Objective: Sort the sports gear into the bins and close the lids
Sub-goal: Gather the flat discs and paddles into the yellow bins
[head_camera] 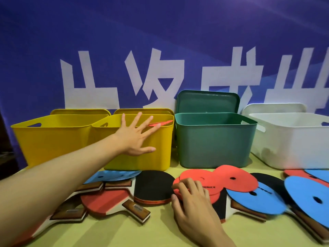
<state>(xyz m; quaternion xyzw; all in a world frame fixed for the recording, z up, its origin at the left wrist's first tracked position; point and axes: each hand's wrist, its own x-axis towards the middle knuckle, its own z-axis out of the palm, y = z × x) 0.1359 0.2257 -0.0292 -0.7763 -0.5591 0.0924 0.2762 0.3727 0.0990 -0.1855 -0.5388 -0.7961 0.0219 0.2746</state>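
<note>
The left hand (137,134) is spread wide and holds nothing, splayed in front of the second yellow bin (135,148), where a red disc (160,123) shows at the rim, most likely just let go so the reds gather there. The right hand (190,198) curls its fingertips onto the stack of red discs (201,179) on the table (106,234), probably to peel one free (whether it has a real pinch is hard to tell). Paddles (110,202) and blue discs (256,198) lie unsorted, and the green lid (206,102) stands behind the green bin (213,139), leaving it open for filling.
</note>
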